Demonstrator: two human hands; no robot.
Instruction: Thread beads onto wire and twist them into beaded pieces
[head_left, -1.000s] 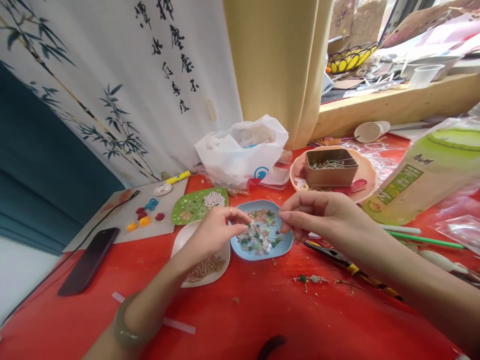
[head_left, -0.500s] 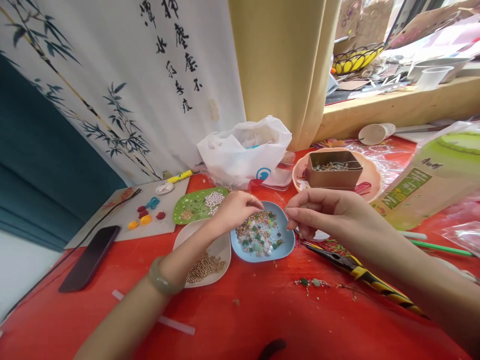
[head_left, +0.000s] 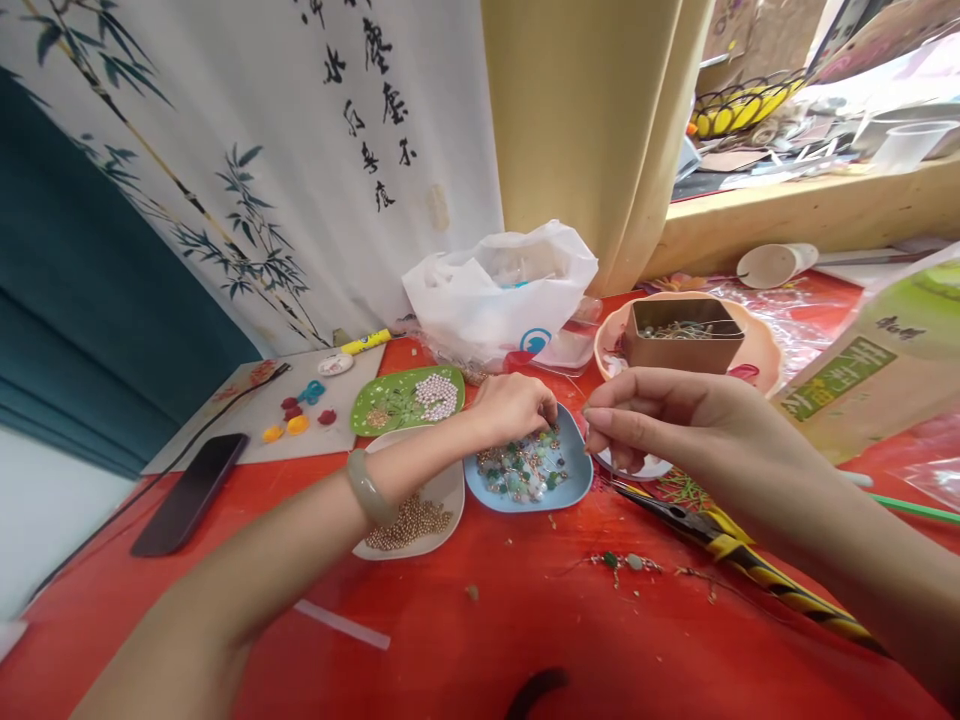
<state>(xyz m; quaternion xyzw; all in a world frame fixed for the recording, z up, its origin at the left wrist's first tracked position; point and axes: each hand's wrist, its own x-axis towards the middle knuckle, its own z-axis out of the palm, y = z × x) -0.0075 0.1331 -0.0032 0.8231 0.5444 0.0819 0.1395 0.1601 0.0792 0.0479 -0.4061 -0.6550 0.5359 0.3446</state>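
Note:
My left hand (head_left: 514,408) reaches over the far edge of a small blue dish (head_left: 570,488) that holds several green, white and gold beads, its fingertips curled down and pinched among them. A pale green bangle circles that wrist. My right hand (head_left: 675,420) hovers just right of the dish, thumb and forefinger pinched together on something thin that I cannot make out. A white dish of gold beads (head_left: 409,515) lies under my left forearm. A green dish with pearl beads (head_left: 405,398) sits behind it.
Yellow-handled pliers (head_left: 720,545) lie on the red tablecloth under my right wrist. A metal tin (head_left: 682,335) stands on a pink plate. A white plastic bag (head_left: 502,290), a black phone (head_left: 189,492), a board with coloured pieces (head_left: 300,415) and a green-labelled packet (head_left: 870,365) surround the work area.
My left hand has slid forward and right, from the blue dish's left rim to its far edge. The right hand stays pinched beside the dish. The camera has shifted a little.

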